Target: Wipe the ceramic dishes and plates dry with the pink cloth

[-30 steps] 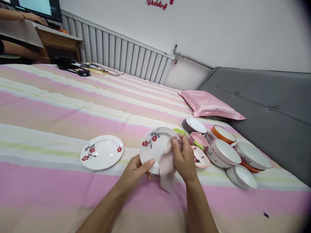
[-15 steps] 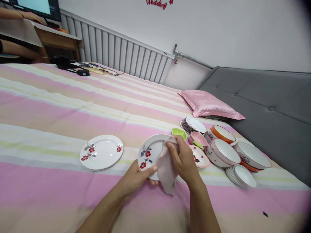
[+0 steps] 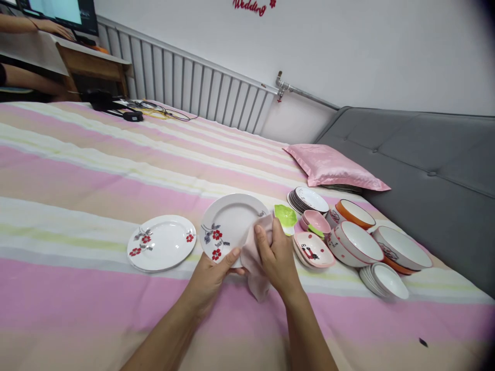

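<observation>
A white plate (image 3: 235, 219) with red flowers and grey leaves is held tilted above the bed. My left hand (image 3: 212, 273) grips its lower edge, thumb on the face and fingers underneath. A pale pink cloth (image 3: 256, 263) is pinched in my right hand (image 3: 273, 252), pressed against the plate's right rim and hanging below it. The cloth covers that part of the plate. To the left, a similar flowered plate (image 3: 164, 245) lies on the striped bed sheet (image 3: 96, 304), seemingly on top of another.
On the right stand a green leaf-shaped dish (image 3: 285, 215), pink square dishes (image 3: 315, 251), stacked plates (image 3: 311, 198), large bowls (image 3: 358, 242) and small white bowls (image 3: 390, 281). Behind them are a pink pillow (image 3: 334, 165) and grey headboard (image 3: 417, 149). Another person's hand (image 3: 56, 28) rests at a desk, upper left.
Both hands have moved left with the plate and cloth, and the plate's face shows more fully. The pink square dish is now less covered by my right hand.
</observation>
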{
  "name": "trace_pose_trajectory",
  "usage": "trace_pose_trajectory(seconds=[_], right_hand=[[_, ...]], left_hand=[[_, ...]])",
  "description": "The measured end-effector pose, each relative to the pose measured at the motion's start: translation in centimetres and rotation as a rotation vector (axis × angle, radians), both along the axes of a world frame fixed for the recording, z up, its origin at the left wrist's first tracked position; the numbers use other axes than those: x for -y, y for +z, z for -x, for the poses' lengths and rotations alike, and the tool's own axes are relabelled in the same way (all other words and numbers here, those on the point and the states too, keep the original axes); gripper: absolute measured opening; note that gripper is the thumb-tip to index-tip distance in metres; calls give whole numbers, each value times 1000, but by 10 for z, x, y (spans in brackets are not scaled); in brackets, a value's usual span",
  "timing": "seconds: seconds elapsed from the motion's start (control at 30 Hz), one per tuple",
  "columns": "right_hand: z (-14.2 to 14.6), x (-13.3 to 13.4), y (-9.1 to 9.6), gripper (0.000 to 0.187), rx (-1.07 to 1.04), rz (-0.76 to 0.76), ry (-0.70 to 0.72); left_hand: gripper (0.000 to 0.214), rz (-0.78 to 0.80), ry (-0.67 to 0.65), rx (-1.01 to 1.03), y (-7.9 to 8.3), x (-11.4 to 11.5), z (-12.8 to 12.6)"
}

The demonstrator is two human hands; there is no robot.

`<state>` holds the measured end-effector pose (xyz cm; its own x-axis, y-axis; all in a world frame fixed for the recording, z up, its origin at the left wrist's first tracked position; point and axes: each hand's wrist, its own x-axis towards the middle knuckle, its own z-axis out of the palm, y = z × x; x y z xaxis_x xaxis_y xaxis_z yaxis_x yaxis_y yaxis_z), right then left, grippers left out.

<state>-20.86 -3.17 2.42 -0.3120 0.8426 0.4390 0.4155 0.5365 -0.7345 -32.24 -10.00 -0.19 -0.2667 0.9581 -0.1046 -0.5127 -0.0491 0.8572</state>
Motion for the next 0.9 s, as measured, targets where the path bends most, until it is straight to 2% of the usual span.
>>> trace_pose_trajectory(seconds=[0.13,0.33,0.57,0.67,0.77,0.9], right_hand=[[5,1,-7,17,-34,70,12],[0,-2,-4,18,-49,47,32],[-29,-13,7,16,173,-105,4],[-35,-14,8,15,261,-127,7],[-36,-13,9,14,297,-125,17],[-33,-10,11,15,266,-118,13]], left_hand=[[33,18,97,-34,5,0,-2],[37,-4,85,-129,7,1,-4],[29,20,-16,-260,0,-2,12],[27,24,-148,-354,-8,-4,17],[26,42,-256,-356,-12,-4,17],[24,51,-236,-312,-12,-4,15]])
